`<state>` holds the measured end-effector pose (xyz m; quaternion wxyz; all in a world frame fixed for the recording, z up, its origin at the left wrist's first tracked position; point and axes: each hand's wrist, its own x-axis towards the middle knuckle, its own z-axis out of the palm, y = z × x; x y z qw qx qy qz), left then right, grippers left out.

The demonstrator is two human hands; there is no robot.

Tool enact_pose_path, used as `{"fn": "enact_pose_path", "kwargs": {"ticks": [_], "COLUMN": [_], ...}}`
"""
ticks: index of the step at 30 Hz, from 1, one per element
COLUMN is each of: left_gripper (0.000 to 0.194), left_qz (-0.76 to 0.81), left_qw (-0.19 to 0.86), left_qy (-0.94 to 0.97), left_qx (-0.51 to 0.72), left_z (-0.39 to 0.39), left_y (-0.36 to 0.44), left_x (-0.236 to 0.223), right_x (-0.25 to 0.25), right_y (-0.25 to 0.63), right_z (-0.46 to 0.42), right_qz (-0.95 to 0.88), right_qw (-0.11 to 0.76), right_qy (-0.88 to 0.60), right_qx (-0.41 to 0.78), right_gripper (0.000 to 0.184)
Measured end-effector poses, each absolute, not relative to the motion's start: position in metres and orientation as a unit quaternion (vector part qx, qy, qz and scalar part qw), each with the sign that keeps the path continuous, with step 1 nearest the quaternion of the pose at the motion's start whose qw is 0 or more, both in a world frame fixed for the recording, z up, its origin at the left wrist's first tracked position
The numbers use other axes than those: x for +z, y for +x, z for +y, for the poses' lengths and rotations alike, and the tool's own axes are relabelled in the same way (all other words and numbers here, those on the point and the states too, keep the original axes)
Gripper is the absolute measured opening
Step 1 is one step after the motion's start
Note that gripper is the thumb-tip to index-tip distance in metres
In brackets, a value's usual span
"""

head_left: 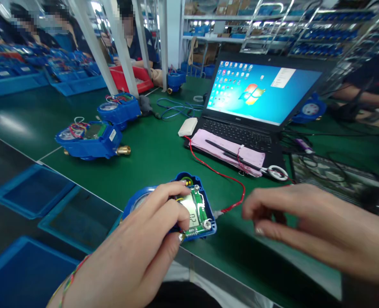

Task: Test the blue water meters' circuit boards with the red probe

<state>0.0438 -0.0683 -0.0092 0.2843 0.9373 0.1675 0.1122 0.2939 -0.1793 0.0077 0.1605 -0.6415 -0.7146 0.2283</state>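
Observation:
My left hand [150,231] is closed over a blue water meter [208,231] at the table's front edge, fingers across its top. The meter's cover is off, baring a green circuit board [202,205] with a small lit display [193,214] showing digits. My fingers hide part of the board and the dial. A red twisted cable [219,173] ends in a clear plug [218,214] at the meter's right side. Just right of that plug hangs my right hand [298,226], slightly blurred. Its fingers are loosely curled with thumb and forefinger apart, and nothing shows in them.
Behind the meter stands an open laptop [240,128] with pink papers [221,145] and a pen on it. A white box [188,127] joins the red cable. More blue meters [93,141] stand left. Blue trays [31,188] lie below the edge. People work beyond.

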Motion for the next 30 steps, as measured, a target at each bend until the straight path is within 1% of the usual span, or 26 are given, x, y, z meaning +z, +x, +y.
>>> {"fn": "enact_pose_path", "kwargs": {"ticks": [3, 4, 5, 7, 9, 13, 16, 19, 20, 23, 24, 26, 28, 30], "left_gripper": [0.022, 0.022, 0.022, 0.022, 0.020, 0.016, 0.024, 0.027, 0.027, 0.025, 0.024, 0.022, 0.019, 0.020], "left_qz": [0.164, 0.166, 0.167, 0.169, 0.171, 0.183, 0.199, 0.186, 0.174, 0.145, 0.140, 0.141, 0.145, 0.147], "left_qw": [0.265, 0.258, 0.251, 0.238, 0.223, 0.186, 0.153, 0.104, 0.087, 0.056, 0.051, 0.045, 0.034, 0.004], "left_qy": [0.941, 0.941, 0.943, 0.946, 0.950, 0.958, 0.958, 0.960, 0.960, 0.959, 0.958, 0.956, 0.951, 0.945], "left_qx": [0.133, 0.139, 0.141, 0.139, 0.133, 0.119, 0.136, 0.184, 0.202, 0.237, 0.244, 0.252, 0.272, 0.292], "left_z": [-0.068, -0.068, -0.068, -0.068, -0.068, -0.067, -0.071, -0.078, -0.081, -0.089, -0.091, -0.096, -0.100, -0.103], "left_y": [0.045, 0.045, 0.046, 0.046, 0.045, 0.043, 0.046, 0.052, 0.054, 0.059, 0.061, 0.064, 0.070, 0.077], "left_x": [-0.011, -0.011, -0.012, -0.011, -0.010, -0.009, -0.009, -0.008, -0.007, -0.004, -0.004, -0.003, -0.004, -0.006], "right_x": [-0.008, -0.016, -0.024, -0.036, -0.040, -0.027, -0.015, -0.013, -0.016, -0.032, -0.037, -0.042, -0.036, -0.022], "right_y": [0.303, 0.303, 0.302, 0.299, 0.297, 0.305, 0.311, 0.312, 0.311, 0.309, 0.308, 0.308, 0.309, 0.310], "right_z": [-0.161, -0.155, -0.150, -0.143, -0.140, -0.145, -0.152, -0.156, -0.155, -0.149, -0.147, -0.143, -0.144, -0.150], "right_qz": [-0.686, -0.677, -0.672, -0.671, -0.667, -0.669, -0.666, -0.661, -0.662, -0.658, -0.654, -0.651, -0.657, -0.670], "right_qw": [0.037, 0.008, -0.015, -0.036, -0.042, -0.040, -0.036, -0.043, -0.054, -0.080, -0.081, -0.071, -0.048, -0.022], "right_qy": [-0.681, -0.689, -0.691, -0.691, -0.700, -0.717, -0.727, -0.730, -0.727, -0.723, -0.727, -0.732, -0.729, -0.718], "right_qx": [0.254, 0.257, 0.264, 0.268, 0.252, 0.189, 0.163, 0.167, 0.174, 0.192, 0.192, 0.191, 0.188, 0.187], "right_gripper": [0.020, 0.024, 0.025, 0.019, 0.011, 0.010, 0.012, 0.011, 0.013, 0.027, 0.025, 0.016, 0.010, 0.009]}}
